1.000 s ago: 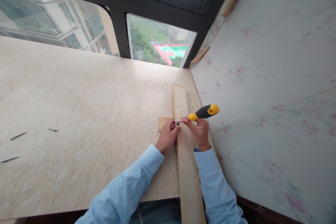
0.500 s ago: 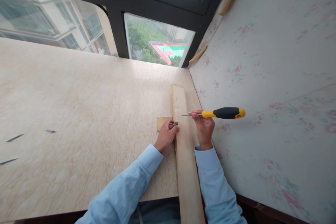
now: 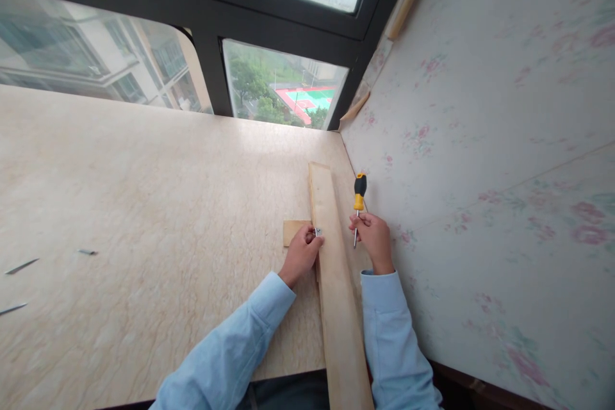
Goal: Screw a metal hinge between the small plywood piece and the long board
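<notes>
A screwdriver (image 3: 360, 191) with a yellow and black handle stands nearly upright, its tip pointing down. My right hand (image 3: 375, 237) pinches its shaft below the handle, to the right of a long wooden board (image 3: 339, 295). At the board's left edge, my left hand (image 3: 302, 253) holds a small metal bracket (image 3: 318, 231) between thumb and fingers, against the wood. The bracket's exact shape is partly covered by the fingers. A small square wooden piece (image 3: 291, 232) lies beside the board, partly behind my left hand.
Several slim metal pieces, one of them a pointed blade (image 3: 22, 266), lie on the marbled sill (image 3: 158, 256) at the left. A floral-papered wall (image 3: 480, 205) rises close to my right arm. Dark window frames (image 3: 288, 13) border the sill's far side.
The screwdriver has swung from lying level, handle to the right, to near upright with its tip down. My left hand stays with the bracket on the board's edge. The view has shifted slightly.
</notes>
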The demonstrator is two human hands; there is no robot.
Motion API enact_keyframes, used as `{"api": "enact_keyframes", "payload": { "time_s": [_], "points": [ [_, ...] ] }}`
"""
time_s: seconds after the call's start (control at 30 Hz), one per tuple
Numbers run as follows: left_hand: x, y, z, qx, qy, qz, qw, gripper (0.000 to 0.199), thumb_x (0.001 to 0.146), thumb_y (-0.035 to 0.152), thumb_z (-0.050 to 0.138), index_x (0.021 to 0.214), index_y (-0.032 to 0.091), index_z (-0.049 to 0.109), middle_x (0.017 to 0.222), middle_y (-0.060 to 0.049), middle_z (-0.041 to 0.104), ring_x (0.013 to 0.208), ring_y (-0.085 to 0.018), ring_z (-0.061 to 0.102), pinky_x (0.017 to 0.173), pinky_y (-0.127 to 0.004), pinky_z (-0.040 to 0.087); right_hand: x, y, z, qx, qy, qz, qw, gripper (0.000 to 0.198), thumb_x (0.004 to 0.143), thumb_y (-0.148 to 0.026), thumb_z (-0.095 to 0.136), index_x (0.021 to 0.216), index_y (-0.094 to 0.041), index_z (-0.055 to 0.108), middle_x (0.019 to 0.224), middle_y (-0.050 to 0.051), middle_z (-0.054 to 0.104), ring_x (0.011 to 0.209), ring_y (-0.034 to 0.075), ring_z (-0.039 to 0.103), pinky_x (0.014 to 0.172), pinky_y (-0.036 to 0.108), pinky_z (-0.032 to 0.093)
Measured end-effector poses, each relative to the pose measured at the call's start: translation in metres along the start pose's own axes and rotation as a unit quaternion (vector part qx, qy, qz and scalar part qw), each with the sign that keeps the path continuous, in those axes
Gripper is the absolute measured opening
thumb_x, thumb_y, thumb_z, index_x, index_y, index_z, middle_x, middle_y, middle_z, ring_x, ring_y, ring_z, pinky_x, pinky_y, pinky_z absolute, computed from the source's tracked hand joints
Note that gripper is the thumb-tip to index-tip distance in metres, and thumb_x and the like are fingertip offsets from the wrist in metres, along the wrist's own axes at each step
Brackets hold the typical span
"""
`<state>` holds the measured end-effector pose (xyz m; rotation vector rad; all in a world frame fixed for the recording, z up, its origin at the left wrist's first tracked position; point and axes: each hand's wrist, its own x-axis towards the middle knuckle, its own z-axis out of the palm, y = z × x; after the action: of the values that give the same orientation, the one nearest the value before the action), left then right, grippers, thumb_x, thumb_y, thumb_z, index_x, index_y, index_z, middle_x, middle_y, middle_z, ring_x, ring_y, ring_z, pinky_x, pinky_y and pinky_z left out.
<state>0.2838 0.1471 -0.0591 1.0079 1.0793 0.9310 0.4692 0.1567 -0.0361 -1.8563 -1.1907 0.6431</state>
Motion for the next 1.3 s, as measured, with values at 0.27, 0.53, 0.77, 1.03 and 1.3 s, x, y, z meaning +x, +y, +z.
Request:
{"api": "enact_keyframes", "payload": {
  "time_s": [0.27, 0.53, 0.77, 1.03, 1.3],
  "points": [
    [-0.001, 0.003, 0.001, 0.016, 0.002, -0.004, 1.000, 0.019, 0.077, 0.024, 0.059, 0.094, 0.015, 0.061, 0.083, -0.005, 0.070, 0.076, -0.019, 0.064, 0.068, -0.028, 0.047, -0.002, 0.004, -0.002, -0.061, -0.035, 0.029, 0.997, 0.020, 0.073, -0.031, 0.064, 0.058, -0.018, 0.062, 0.052, 0.002, 0.066, 0.042, 0.014, 0.061, 0.035, 0.020, 0.042],
    [-0.001, 0.005, 0.001, 0.036, 0.011, 0.003, 0.999, 0.020, 0.077, 0.025, 0.060, 0.093, 0.015, 0.063, 0.085, -0.007, 0.071, 0.078, -0.020, 0.065, 0.070, -0.029, 0.048, -0.003, 0.004, -0.003, -0.121, -0.051, 0.047, 0.990, 0.022, 0.075, -0.028, 0.065, 0.056, -0.020, 0.057, 0.045, -0.002, 0.058, 0.039, 0.012, 0.057, 0.037, 0.019, 0.038],
    [0.001, 0.000, 0.000, 0.055, 0.013, 0.004, 0.998, 0.030, 0.075, 0.033, 0.064, 0.098, 0.014, 0.062, 0.087, -0.009, 0.070, 0.084, -0.022, 0.066, 0.073, -0.031, 0.049, -0.002, 0.002, -0.001, -0.149, -0.056, 0.073, 0.985, 0.019, 0.077, -0.026, 0.064, 0.061, -0.019, 0.056, 0.048, -0.003, 0.059, 0.038, 0.010, 0.055, 0.040, 0.018, 0.038],
    [-0.001, 0.005, -0.002, 0.032, -0.006, -0.029, 0.999, 0.028, 0.077, 0.032, 0.055, 0.099, 0.016, 0.061, 0.091, -0.008, 0.069, 0.073, -0.018, 0.064, 0.062, -0.026, 0.048, -0.007, -0.004, -0.002, -0.205, -0.049, 0.076, 0.975, 0.016, 0.077, -0.031, 0.066, 0.070, -0.018, 0.062, 0.056, -0.001, 0.064, 0.047, 0.012, 0.060, 0.048, 0.021, 0.038],
    [-0.002, 0.011, -0.006, -0.038, -0.069, -0.083, 0.993, 0.022, 0.074, 0.027, 0.049, 0.089, 0.017, 0.060, 0.068, 0.001, 0.054, 0.051, -0.009, 0.048, 0.045, -0.018, 0.037, -0.017, -0.011, -0.014, -0.302, -0.038, 0.065, 0.950, 0.020, 0.078, -0.038, 0.066, 0.069, -0.021, 0.068, 0.073, 0.005, 0.072, 0.072, 0.019, 0.065, 0.057, 0.025, 0.036]
  ]
}}
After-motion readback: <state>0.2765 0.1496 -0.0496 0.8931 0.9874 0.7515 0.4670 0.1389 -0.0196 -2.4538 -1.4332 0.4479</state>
